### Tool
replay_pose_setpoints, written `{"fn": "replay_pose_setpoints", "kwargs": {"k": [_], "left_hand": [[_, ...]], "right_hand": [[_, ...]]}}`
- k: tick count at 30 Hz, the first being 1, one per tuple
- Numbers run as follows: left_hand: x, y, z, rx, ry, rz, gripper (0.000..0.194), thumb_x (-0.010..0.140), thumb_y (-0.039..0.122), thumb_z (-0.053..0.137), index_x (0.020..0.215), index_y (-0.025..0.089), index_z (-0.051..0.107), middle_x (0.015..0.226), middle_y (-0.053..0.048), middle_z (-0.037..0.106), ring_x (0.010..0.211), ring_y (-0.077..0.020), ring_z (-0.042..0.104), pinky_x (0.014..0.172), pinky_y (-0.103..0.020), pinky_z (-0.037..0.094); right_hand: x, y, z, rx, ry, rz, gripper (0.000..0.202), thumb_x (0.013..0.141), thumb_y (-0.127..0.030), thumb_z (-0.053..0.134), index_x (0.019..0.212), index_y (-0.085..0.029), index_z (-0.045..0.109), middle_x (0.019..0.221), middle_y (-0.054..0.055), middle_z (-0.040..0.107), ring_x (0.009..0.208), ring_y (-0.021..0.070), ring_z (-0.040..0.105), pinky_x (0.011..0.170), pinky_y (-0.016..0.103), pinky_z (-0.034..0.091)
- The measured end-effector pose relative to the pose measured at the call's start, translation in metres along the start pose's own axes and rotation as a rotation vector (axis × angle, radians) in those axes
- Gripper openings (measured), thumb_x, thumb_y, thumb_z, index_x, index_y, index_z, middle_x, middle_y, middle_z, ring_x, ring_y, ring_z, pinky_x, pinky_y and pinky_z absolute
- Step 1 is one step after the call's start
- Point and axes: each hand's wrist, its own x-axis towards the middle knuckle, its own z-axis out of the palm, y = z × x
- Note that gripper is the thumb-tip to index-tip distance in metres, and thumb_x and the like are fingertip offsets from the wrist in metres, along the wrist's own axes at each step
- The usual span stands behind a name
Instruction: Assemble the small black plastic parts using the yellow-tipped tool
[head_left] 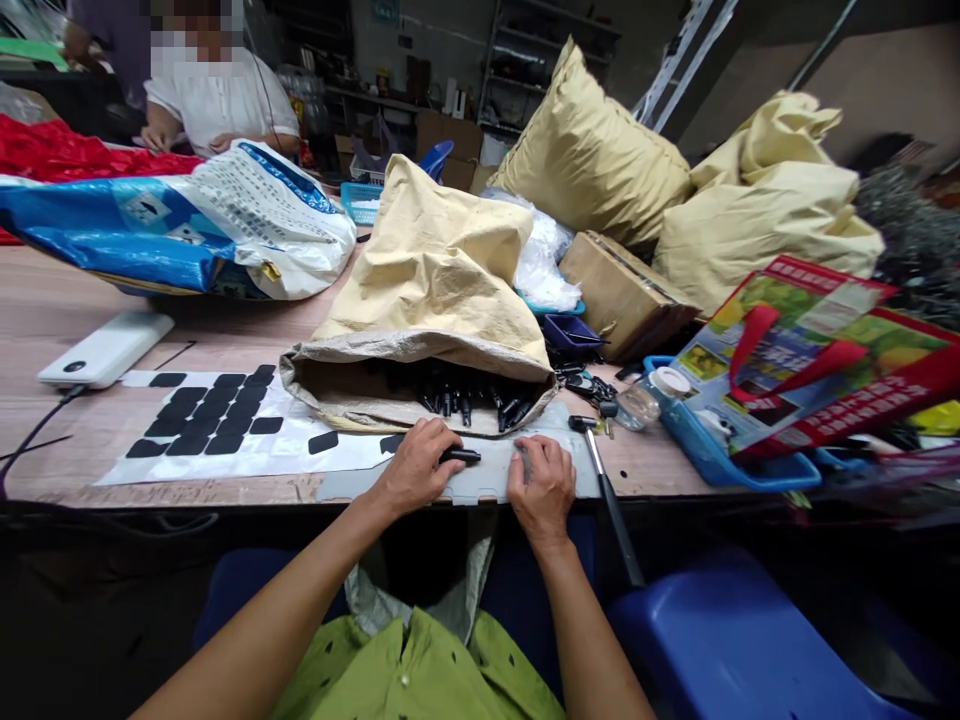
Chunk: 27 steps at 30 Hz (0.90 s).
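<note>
My left hand (418, 468) is closed around a small black cylindrical piece (463, 455), whose end sticks out to the right. To its right, my right hand (543, 488) rests with curled fingers over a grey board (480, 484) at the table's front edge. Something greyish shows between its thumb and forefinger, too small to name. Just beyond both hands lies a cream cloth sack (442, 270), its mouth facing me. Inside are several similar black cylindrical pieces (466, 408). Left of the hands, black rounded patches (202, 425) stand in rows on a white sheet (289, 455).
A hammer (606, 470) lies right of the board, its handle past the edge. Further right are a blue basket (697, 455) and a red printed bag (810, 360). A white power bank (109, 348) and blue-white sack (187, 235) lie left. A person (217, 100) sits opposite.
</note>
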Motion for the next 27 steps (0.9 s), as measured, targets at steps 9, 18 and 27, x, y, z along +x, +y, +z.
{"fn": "replay_pose_setpoints", "kwargs": {"k": [9, 18, 27], "left_hand": [[-0.001, -0.007, 0.002, -0.021, 0.011, 0.056, 0.011, 0.097, 0.025, 0.059, 0.105, 0.02, 0.065, 0.099, -0.006, 0.067, 0.095, -0.0238, 0.053, 0.089, -0.04, 0.043], [-0.002, -0.002, -0.003, 0.009, 0.043, 0.022, 0.019, 0.099, 0.023, 0.051, 0.109, 0.021, 0.068, 0.101, -0.006, 0.069, 0.098, -0.0243, 0.053, 0.09, -0.041, 0.041], [-0.007, 0.009, -0.001, 0.277, 0.106, -0.035, 0.017, 0.093, 0.02, 0.055, 0.096, 0.023, 0.072, 0.09, -0.007, 0.069, 0.1, -0.0286, 0.052, 0.099, -0.05, 0.03]], "right_hand": [[0.003, -0.042, -0.017, 0.384, -0.234, -0.24, 0.035, 0.092, -0.027, 0.06, 0.126, -0.022, 0.061, 0.112, 0.008, 0.067, 0.105, 0.026, 0.058, 0.094, 0.042, 0.046], [0.016, -0.047, -0.002, 0.285, -0.34, -0.296, 0.027, 0.101, -0.042, 0.055, 0.113, -0.021, 0.068, 0.1, 0.007, 0.07, 0.095, 0.0234, 0.058, 0.084, 0.036, 0.042], [0.022, -0.053, 0.013, 0.272, -0.32, -0.349, 0.03, 0.102, -0.026, 0.045, 0.076, -0.021, 0.058, 0.078, 0.004, 0.058, 0.079, 0.0198, 0.048, 0.076, 0.034, 0.038]]}}
